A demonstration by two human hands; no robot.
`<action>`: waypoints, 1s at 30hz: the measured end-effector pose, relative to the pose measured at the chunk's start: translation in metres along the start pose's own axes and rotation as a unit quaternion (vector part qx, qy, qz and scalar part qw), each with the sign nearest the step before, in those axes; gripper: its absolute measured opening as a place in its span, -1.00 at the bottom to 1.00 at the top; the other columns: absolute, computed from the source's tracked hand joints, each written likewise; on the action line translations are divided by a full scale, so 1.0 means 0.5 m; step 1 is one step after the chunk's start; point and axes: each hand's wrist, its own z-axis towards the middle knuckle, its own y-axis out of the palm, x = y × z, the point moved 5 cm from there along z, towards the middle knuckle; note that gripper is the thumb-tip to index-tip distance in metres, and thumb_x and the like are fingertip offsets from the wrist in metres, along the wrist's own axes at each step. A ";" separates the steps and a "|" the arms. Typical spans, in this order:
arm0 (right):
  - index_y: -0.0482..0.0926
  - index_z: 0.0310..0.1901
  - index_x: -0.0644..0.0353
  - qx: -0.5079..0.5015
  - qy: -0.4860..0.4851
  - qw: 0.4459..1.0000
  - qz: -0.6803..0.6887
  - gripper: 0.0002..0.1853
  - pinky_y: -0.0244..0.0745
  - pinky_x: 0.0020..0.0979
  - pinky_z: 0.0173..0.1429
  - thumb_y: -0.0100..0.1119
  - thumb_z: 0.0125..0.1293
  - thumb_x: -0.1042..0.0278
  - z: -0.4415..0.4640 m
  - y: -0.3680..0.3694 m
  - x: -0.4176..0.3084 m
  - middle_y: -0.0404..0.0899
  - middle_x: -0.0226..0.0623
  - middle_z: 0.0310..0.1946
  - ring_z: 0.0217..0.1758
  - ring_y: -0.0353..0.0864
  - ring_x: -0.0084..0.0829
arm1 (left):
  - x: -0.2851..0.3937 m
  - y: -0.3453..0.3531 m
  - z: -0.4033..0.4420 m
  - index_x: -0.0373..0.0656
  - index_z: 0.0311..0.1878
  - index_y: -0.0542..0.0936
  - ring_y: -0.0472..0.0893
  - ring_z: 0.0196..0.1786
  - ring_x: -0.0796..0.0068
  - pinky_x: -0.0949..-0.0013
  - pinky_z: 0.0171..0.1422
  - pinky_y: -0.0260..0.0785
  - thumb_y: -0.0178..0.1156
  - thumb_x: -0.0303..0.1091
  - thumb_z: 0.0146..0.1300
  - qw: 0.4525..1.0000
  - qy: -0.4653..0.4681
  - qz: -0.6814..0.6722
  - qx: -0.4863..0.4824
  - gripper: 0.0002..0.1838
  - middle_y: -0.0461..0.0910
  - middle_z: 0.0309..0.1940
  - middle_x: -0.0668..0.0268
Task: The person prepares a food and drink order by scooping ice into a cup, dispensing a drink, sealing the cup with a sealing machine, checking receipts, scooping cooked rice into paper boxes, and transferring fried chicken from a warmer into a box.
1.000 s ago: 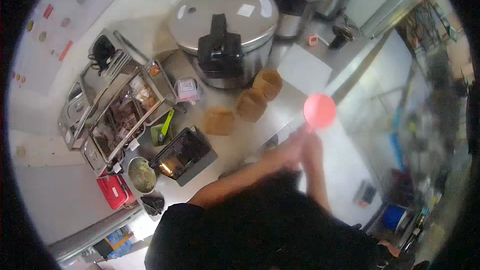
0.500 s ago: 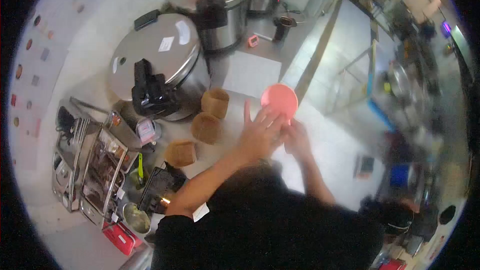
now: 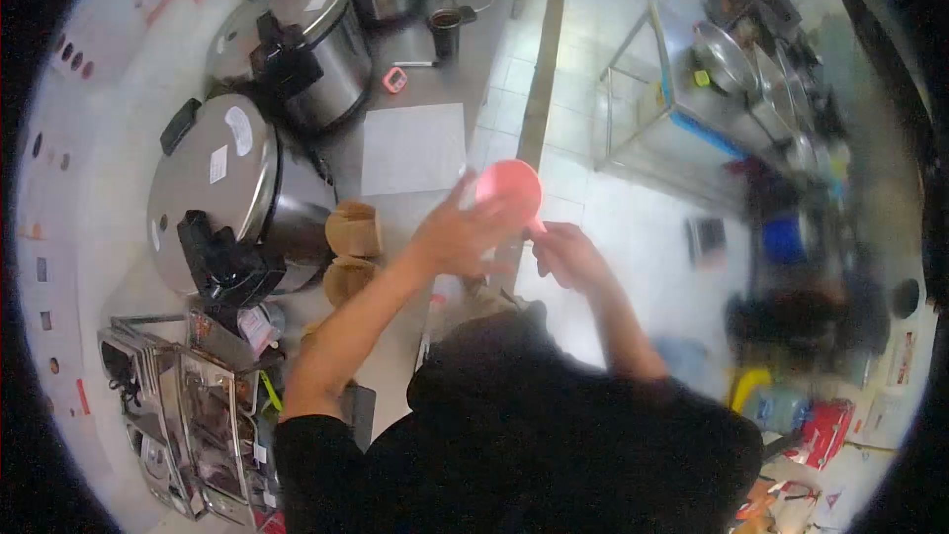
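A pink, round, handled item [image 3: 506,178], like a scoop or dipper, is held up in front of me. My right hand [image 3: 570,252] is closed round its short handle. My left hand [image 3: 465,234] lies over the near-left side of the round part, fingers spread and somewhat blurred; whether it touches the surface I cannot tell. Left of my left hand, brown paper bowls [image 3: 353,229] stand on the counter, one partly hidden by my forearm. A white sheet [image 3: 413,148] lies flat on the counter beyond my hands.
Large steel rice cookers [image 3: 213,198] line the wall at left. A pink timer [image 3: 394,80] and a black cup [image 3: 446,35] sit farther back. At lower left is a metal rack [image 3: 203,425] of utensils. Tiled floor [image 3: 633,237] lies right, beside a steel table [image 3: 643,133].
My view has swung to the right, so the cookers and counter appear farther left. My left hand has shifted off the handle side with its fingers spreading; my right hand keeps hold.
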 end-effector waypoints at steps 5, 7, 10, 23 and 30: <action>0.63 -0.05 0.39 0.038 -0.061 0.985 -0.158 -0.60 0.35 -0.45 -0.38 0.08 0.51 0.12 -0.011 -0.030 -0.009 0.41 -0.45 -0.55 -0.53 0.41 -0.54 | -0.046 -0.127 0.034 0.21 0.45 0.45 -0.03 0.62 -0.15 -0.38 0.60 -0.52 -0.06 0.48 0.30 0.951 -0.129 0.093 0.264 -0.20 0.19 0.55 0.10; 0.63 -0.05 0.41 -0.012 -0.020 0.990 0.136 -0.60 0.34 -0.41 -0.38 0.08 0.51 0.13 -0.011 -0.033 0.021 0.40 -0.45 -0.58 -0.54 0.39 -0.54 | 0.000 -0.092 0.030 0.21 0.43 0.48 -0.06 0.63 -0.16 -0.40 0.59 -0.53 -0.06 0.46 0.31 0.972 -0.077 0.031 0.221 -0.23 0.18 0.55 0.09; 0.63 -0.04 0.42 0.008 -0.034 0.990 0.138 -0.60 0.32 -0.41 -0.39 0.08 0.51 0.14 0.033 -0.036 0.083 0.39 -0.46 -0.60 -0.56 0.36 -0.54 | 0.039 -0.024 0.047 0.20 0.32 0.59 -0.07 0.64 -0.13 -0.46 0.57 -0.54 -0.06 0.38 0.38 0.996 0.045 0.052 0.052 -0.34 0.17 0.55 0.06; 0.60 -0.03 0.36 -0.088 -0.022 0.965 0.248 -0.65 0.14 -0.48 -0.45 0.13 0.49 0.17 0.022 0.005 -0.010 0.37 -0.55 -0.58 -0.58 0.27 -0.60 | -0.022 -0.011 -0.031 -0.16 -0.05 0.57 0.28 0.47 -0.05 -0.19 0.58 -0.12 0.29 -0.50 0.12 0.839 -0.366 -0.326 0.238 -0.71 0.47 0.21 0.17; 0.60 -0.03 0.33 -0.124 0.021 0.937 0.326 -0.67 0.16 -0.48 -0.44 0.12 0.49 0.18 0.043 0.033 -0.007 0.40 -0.57 -0.50 -0.56 0.28 -0.61 | 0.058 -0.045 -0.023 -0.13 0.23 0.51 0.25 0.49 -0.04 -0.38 0.58 -0.31 0.29 -0.32 0.16 0.914 -0.278 0.043 0.294 -0.48 0.39 0.28 0.12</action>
